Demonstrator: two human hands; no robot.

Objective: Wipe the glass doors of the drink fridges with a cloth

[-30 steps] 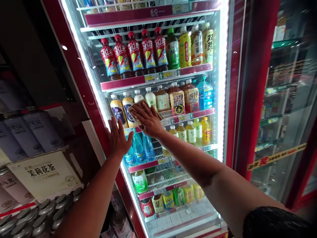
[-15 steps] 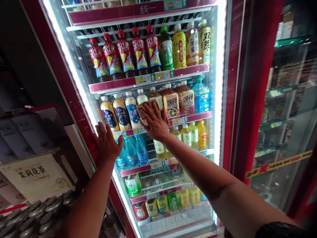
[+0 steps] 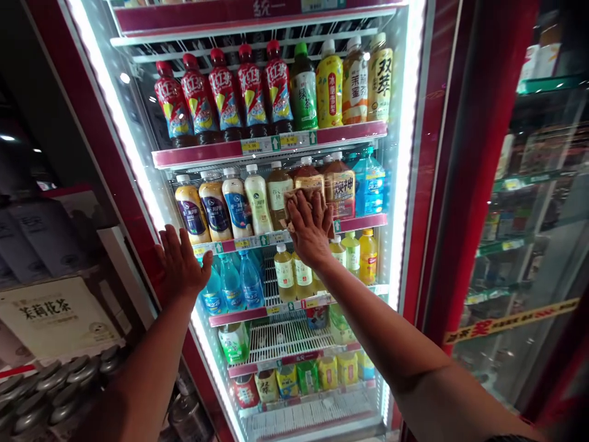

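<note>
My right hand [image 3: 309, 230] lies over a folded brownish cloth [image 3: 294, 197], pressing it flat to the glass door [image 3: 294, 331] of a lit drinks fridge. Its fingers are spread over the cloth, and the cloth's edges show around them. Behind the cloth, a brown-labelled bottle is partly covered. My left hand [image 3: 185, 261] is open with fingers apart, against the red left door frame [image 3: 99, 116] and the glass edge. It holds nothing.
Behind the glass are shelves of drinks: red-capped bottles [image 3: 224, 92], blue bottles [image 3: 230, 282] and small cartons [image 3: 308, 376]. At lower left stand grey-lidded containers [image 3: 50, 383] and a pale box [image 3: 50, 316]. Another glass cabinet [image 3: 547, 233] is at right.
My right hand and the cloth have slid right across the glass, from in front of the white-capped milk-tea bottles to the brown-labelled one. My left hand stays on the frame; the view has shifted slightly.
</note>
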